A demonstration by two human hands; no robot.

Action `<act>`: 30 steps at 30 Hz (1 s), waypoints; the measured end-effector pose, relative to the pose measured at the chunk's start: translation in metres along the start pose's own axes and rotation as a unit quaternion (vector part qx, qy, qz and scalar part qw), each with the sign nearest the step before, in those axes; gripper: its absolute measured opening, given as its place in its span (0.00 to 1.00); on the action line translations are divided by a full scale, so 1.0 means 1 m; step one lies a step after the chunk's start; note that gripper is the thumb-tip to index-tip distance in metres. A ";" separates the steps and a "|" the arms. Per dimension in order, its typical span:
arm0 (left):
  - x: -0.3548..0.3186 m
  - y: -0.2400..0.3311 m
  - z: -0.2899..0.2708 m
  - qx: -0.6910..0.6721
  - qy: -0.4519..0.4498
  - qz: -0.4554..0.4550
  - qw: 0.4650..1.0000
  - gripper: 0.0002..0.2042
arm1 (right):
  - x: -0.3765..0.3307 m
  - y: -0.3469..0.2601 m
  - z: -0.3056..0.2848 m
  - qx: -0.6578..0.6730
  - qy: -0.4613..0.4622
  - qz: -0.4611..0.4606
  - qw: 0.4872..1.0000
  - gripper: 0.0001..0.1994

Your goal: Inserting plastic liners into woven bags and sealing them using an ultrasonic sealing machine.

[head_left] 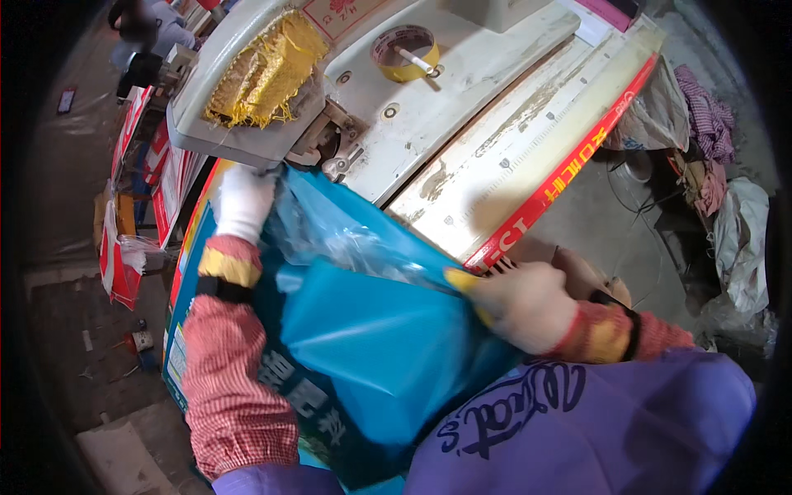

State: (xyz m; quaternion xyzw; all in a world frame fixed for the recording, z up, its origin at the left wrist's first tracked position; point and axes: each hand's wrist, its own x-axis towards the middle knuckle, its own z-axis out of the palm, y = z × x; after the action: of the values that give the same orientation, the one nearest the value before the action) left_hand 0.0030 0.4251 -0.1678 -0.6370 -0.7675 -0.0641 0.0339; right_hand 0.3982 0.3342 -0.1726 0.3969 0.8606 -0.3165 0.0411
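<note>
A blue woven bag (363, 346) with a clear plastic liner (330, 239) at its mouth lies across my lap. My left hand (241, 202), in a white glove, grips the bag's top edge right under the head of a white sewing machine (330, 82). In its own white glove, my right hand (524, 305) pinches the bag's near edge, just beside the machine's red-trimmed table (528, 157). Both forearms wear red checked sleeves.
A wad of yellow cloth (264, 70) and a tape roll (404, 51) sit on the machine. Printed red and white bags (124, 239) stack at the left. Rags (709, 124) and sacks pile up at the right. Another person (148, 33) is at top left.
</note>
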 end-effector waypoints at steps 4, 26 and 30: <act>0.063 -0.075 -0.026 0.223 0.139 0.166 0.951 0.20 | 0.076 -0.050 -0.006 -0.072 0.079 -0.094 0.990 0.14; -0.096 0.254 -0.130 0.113 -0.550 0.337 0.756 0.28 | 0.165 -0.010 -0.073 0.372 -0.052 -0.196 0.906 0.12; -0.126 0.260 -0.196 0.104 -0.574 0.302 0.754 0.25 | 0.193 -0.036 -0.065 0.269 -0.239 -0.122 0.925 0.11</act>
State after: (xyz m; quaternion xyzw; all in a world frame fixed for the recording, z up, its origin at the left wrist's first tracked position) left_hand 0.2763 0.3220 0.0239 -0.7451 -0.4126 0.4077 -0.3293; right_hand 0.2530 0.4815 -0.1646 0.1974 0.7496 -0.6241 0.0988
